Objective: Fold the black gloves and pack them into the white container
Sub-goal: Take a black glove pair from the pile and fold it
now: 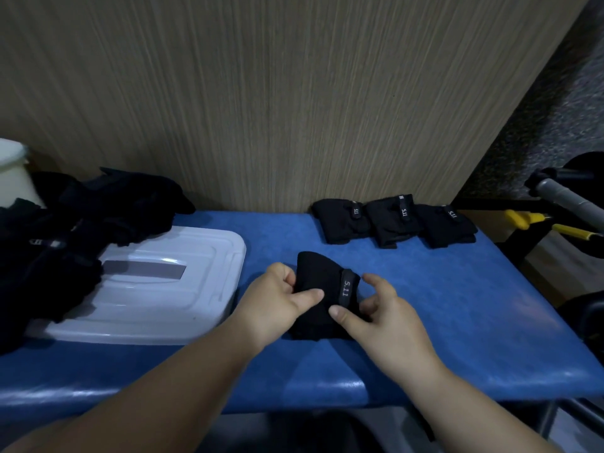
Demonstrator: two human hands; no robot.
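A folded black glove [322, 282] with a grey "5.11" strap lies on the blue padded bench [425, 305] in front of me. My left hand [277, 302] pinches its left edge with thumb and fingers. My right hand [382, 318] presses its thumb on the lower right part, fingers curled over the strap side. Three folded black gloves [394, 222] sit in a row at the back right. A pile of unfolded black gloves [75, 230] lies at the left, partly over a white container lid [170, 289].
A wood-grain wall panel [261, 93] rises behind the bench. A white bucket-like object [13, 171] stands at the far left. Right of the bench are a grey bar [568, 197], yellow-handled tools [536, 220] and dark equipment.
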